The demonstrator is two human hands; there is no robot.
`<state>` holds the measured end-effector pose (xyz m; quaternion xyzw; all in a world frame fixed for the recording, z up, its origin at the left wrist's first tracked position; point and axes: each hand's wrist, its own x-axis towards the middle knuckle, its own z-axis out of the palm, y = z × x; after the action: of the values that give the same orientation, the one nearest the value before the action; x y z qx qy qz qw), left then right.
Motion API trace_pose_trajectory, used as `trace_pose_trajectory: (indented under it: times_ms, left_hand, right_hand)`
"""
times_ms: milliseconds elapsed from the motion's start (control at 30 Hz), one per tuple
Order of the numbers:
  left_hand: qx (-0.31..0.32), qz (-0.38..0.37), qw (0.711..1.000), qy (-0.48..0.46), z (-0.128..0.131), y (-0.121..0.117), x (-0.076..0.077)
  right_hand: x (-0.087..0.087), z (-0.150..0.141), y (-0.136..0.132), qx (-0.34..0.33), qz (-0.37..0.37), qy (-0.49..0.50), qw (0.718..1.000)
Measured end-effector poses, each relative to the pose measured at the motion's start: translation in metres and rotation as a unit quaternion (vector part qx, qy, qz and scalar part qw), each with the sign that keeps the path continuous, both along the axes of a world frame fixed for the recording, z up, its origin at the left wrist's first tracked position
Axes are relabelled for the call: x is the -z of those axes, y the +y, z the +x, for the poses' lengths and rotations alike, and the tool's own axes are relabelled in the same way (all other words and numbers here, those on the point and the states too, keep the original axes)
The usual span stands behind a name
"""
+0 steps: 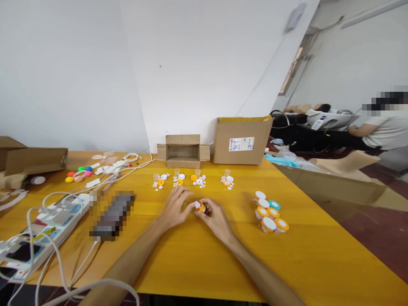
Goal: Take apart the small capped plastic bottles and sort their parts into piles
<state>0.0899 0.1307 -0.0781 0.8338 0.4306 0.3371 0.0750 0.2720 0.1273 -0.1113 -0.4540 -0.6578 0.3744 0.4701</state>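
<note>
My left hand (176, 207) and my right hand (214, 216) meet over the middle of the yellow table (197, 259). Together their fingertips pinch a small orange and white piece (200, 207). Just beyond them lie several little heaps of small white and orange parts (193, 180) in a row. To the right of my right hand sits a cluster of small jars with white, orange and teal lids (269, 212).
A small open cardboard box (183, 151) and a larger box (242, 140) stand against the wall. White power strips and cables (47, 223) cover the left side, with coloured balls (78, 174) behind. Another person sits at the far right (385, 127).
</note>
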Motion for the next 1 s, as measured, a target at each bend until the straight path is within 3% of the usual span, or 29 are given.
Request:
trace_pose_trajectory:
  times_ms: [167,1000]
  left_hand:
    - [0.071,-0.024,0.997,0.020,0.0075,-0.0061,-0.0025]
    - [0.100,-0.086,0.991,0.009,0.0081,-0.0015,0.0022]
  right_hand:
    - [-0.0002,-0.0004,-0.0020,0.002,-0.001,-0.013,1.000]
    - [0.0016,0.0045,-0.0018,-0.043,0.022,-0.036,0.998]
